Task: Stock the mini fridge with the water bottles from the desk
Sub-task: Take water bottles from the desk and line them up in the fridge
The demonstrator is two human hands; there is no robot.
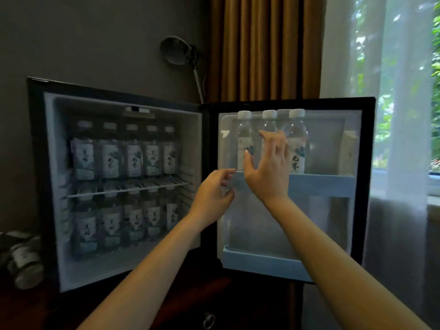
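A person's right hand (269, 170) is raised with fingers spread and straight in front of the door bottles (297, 158), at least three white-capped water bottles standing upright in the upper door shelf (321, 184). Whether the fingertips touch the middle bottle cannot be told. The left hand (213, 194) sits lower and just to the left, fingers loosely curled and holding nothing, near the left end of that shelf; the blur hides whether it makes contact. The two hands are close together but apart.

The fridge door (367, 163) stands swung wide to the right, with its lower door shelf (262, 263) below. To the left, the mini fridge (35, 163) is open towards the camera. A wire rack (128, 189) divides its cabinet. The upper row (110, 158) of five labelled water bottles stands on the rack, and the lower row (112, 225) of five stands on the cabinet floor.

At the near left, spare bottles (25, 260) lie on their sides on the dark wooden desk (178, 301) beside the fridge. A ring pull (209, 321) hangs on the desk's near face. Behind the fridge, a round-headed lamp (177, 51) stands against the grey wall, next to brown curtains (262, 44). A sheer curtain (400, 91) covers the window at far right.
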